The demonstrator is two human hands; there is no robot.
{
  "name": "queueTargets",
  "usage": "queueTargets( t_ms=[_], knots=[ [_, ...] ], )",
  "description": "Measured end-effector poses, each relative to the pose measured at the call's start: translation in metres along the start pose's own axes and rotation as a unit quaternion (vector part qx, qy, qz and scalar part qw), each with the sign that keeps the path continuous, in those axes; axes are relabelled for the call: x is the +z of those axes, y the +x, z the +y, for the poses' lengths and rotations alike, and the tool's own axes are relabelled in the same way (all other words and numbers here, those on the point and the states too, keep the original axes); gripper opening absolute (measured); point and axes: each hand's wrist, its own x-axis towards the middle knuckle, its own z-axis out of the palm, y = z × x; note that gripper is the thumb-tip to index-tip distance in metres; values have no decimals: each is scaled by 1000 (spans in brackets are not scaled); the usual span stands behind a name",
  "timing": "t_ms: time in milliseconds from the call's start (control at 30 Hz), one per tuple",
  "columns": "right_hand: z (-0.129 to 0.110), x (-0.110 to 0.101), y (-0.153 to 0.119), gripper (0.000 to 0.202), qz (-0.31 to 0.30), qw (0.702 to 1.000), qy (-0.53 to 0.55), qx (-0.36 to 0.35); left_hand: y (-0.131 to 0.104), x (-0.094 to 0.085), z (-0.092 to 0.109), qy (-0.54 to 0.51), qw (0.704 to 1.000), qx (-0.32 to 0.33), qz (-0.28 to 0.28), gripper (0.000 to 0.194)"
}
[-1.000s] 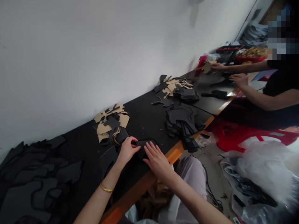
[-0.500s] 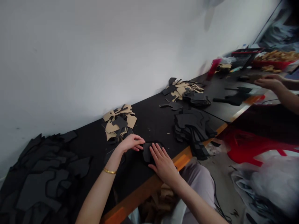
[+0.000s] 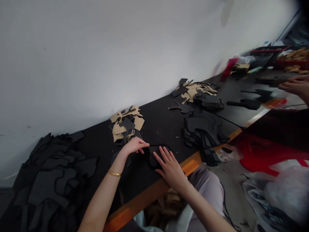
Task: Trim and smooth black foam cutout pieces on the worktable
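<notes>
A dark, flat cut-out piece [image 3: 154,158] lies on the black tabletop between my hands, near the front edge. My right hand [image 3: 170,167] rests flat on it with the fingers spread. At its far left corner, my left hand [image 3: 135,145] has thumb and forefinger pinched together on the piece's edge; a gold bangle circles that wrist. Another dark flat piece [image 3: 127,160] shows partly from under my left wrist. Just behind my left hand is a heap of tan and black offcuts [image 3: 127,124].
Dark cut-outs [image 3: 53,177] are piled on the left, with another stack [image 3: 202,129] overhanging the table edge to the right. A second offcut heap [image 3: 195,91] lies by the wall. A co-worker's hand [image 3: 295,85] is at far right. Below stands a red stool [image 3: 263,154].
The view has swung slightly left, so the table things appear further right. My left fingertips are closer together at the piece's edge, and my right fingers are slightly more spread.
</notes>
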Motion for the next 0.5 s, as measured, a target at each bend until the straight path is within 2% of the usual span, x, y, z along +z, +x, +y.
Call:
queueTargets(
  t_ms=[67, 200, 267, 333, 367, 400, 433, 467, 500],
  knots=[
    [-1, -1, 0, 71, -5, 1000, 1, 1, 2, -4, -6, 29, 999, -1, 32, 37],
    [-1, -2, 0, 69, -4, 1000, 8, 0, -4, -15, -17, 98, 982, 7, 159, 32],
    [-1, 0, -1, 69, 2, 1000, 8, 0, -11, -13, -15, 103, 973, 53, 200, 32],
    [0, 2, -1, 68, 10, 1000, 7, -1, -19, 2, -8, 94, 960, 140, 223, 34],
    [0, 4, -1, 67, 14, 1000, 6, -3, -23, 13, -5, 95, 952, 189, 219, 36],
    [1, 6, -1, 66, 17, 1000, 6, -7, -26, 26, -1, 105, 948, 231, 193, 38],
    [1, 7, 0, 63, 20, 1000, 6, -11, -28, 39, 0, 133, 947, 256, 142, 42],
    [2, 8, 0, 59, 21, 1000, 7, -15, -30, 52, 1, 169, 945, 260, 102, 45],
    [2, 9, 0, 55, 21, 1000, 9, -17, -30, 62, -1, 203, 943, 248, 85, 49]
  ],
)
